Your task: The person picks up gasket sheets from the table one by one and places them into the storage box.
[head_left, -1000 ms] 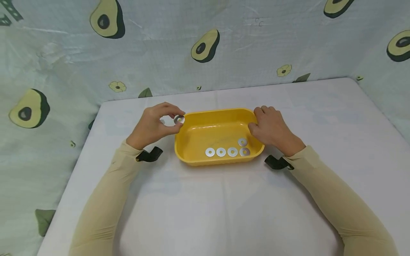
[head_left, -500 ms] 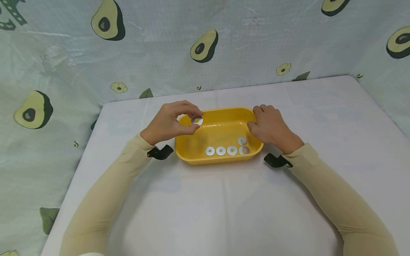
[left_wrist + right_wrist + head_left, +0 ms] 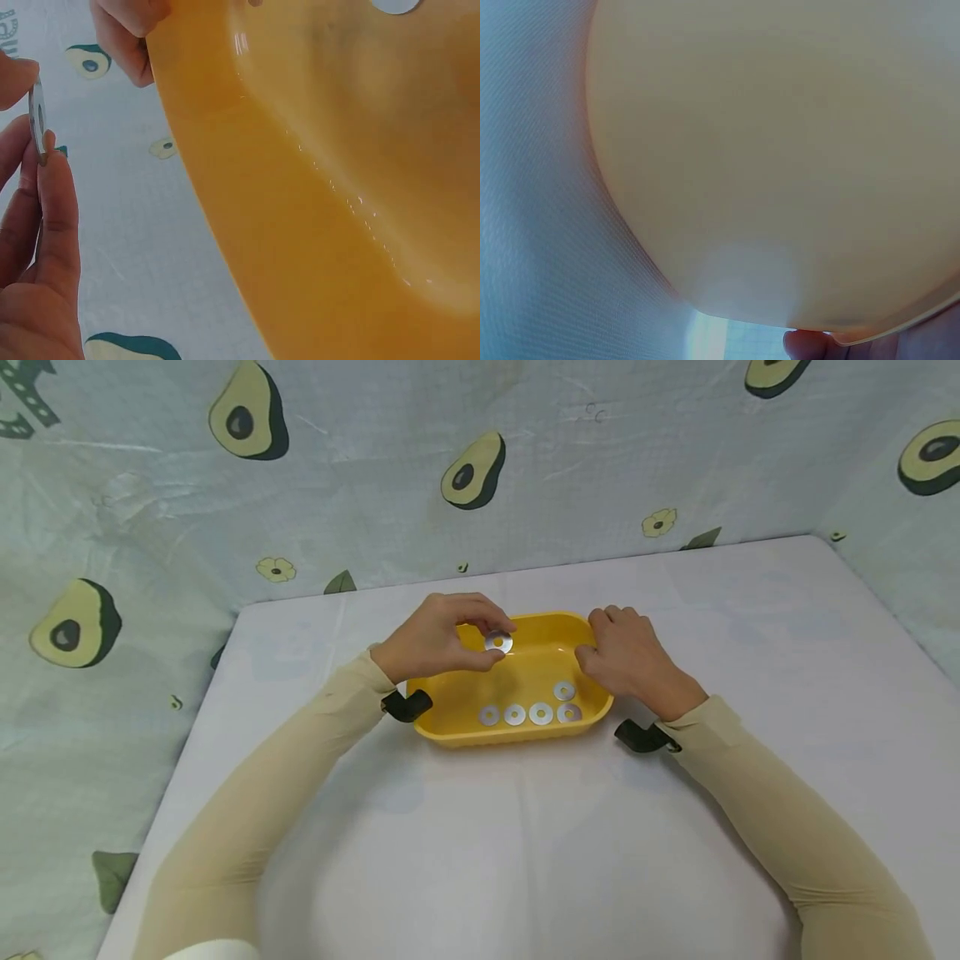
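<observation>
Between thumb and fingertips my left hand (image 3: 446,639) pinches a flat metal washer (image 3: 498,642), held above the yellow tray (image 3: 513,739). In the left wrist view that washer (image 3: 37,124) appears nearly edge-on. My right hand (image 3: 633,656) grips the tray's right end, thumb on the inner side and fingers over the rim. Inside the tray lie several washers (image 3: 541,713), most in a row along the near side, with one washer (image 3: 564,691) just behind the row's right end. The right wrist view shows mostly the tray's outer wall (image 3: 780,150), with fingertips (image 3: 806,343) at its rim.
The tray stands on a table with a white cover (image 3: 480,843). Behind it hangs a pale cloth (image 3: 360,468) printed with avocados. A dark wrist mount (image 3: 407,705) on the left wrist overlaps the tray's left rim.
My left hand has moved right with the washer, from beside the tray's left end to over its middle. The right hand stays on the tray's right end.
</observation>
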`<state>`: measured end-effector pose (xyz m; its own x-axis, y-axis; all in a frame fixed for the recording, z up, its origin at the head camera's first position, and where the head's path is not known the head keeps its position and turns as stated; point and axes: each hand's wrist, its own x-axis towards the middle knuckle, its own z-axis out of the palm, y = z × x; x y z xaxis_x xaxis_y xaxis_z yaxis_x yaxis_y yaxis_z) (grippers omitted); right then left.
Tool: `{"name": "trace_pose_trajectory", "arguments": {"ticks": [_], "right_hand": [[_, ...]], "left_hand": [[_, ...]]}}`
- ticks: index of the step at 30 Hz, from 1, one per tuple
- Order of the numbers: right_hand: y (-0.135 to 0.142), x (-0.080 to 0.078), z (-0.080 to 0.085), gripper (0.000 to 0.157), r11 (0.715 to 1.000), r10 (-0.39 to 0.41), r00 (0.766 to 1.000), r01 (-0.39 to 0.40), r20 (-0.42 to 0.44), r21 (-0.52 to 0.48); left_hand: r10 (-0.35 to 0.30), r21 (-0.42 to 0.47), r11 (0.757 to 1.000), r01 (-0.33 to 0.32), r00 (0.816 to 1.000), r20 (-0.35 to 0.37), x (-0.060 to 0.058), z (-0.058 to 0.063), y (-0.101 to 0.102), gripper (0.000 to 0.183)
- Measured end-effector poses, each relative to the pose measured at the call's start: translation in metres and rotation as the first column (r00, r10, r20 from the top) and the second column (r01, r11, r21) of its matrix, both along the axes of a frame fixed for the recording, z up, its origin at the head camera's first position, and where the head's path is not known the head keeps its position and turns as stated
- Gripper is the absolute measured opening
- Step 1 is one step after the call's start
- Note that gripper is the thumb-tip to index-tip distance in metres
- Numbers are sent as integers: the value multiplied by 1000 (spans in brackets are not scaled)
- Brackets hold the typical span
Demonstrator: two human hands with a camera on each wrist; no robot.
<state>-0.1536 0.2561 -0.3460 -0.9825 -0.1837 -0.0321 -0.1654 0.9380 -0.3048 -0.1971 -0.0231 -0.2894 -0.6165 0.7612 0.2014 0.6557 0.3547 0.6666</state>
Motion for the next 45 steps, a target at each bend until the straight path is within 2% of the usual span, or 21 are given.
{"name": "trace_pose_trajectory", "arguments": {"ticks": [7,13,24,37,45], "right_hand": [[-1,-1,-2,50,1000,-4,1000,4,19,9],[-1,0,-1,48,1000,-5,1000,5,18,3],[0,0,-1,48,1000,-8,1000,8,2,-11],[0,-1,-1,46,1000,0,1000,0,5,-6],[2,-1,-1,45,1000,-1,1000,1,-9,-6]], "left_hand": [[-19,-44,999,23,995,95,-6,-10,16,29],[-37,-106,993,50,992,119,-11,-19,24,29],[-46,-261,960,105,974,221,-17,-31,36,34],[-63,-353,925,141,973,223,-19,-47,46,34],[-127,-375,906,194,972,196,-21,-49,57,35]]}}
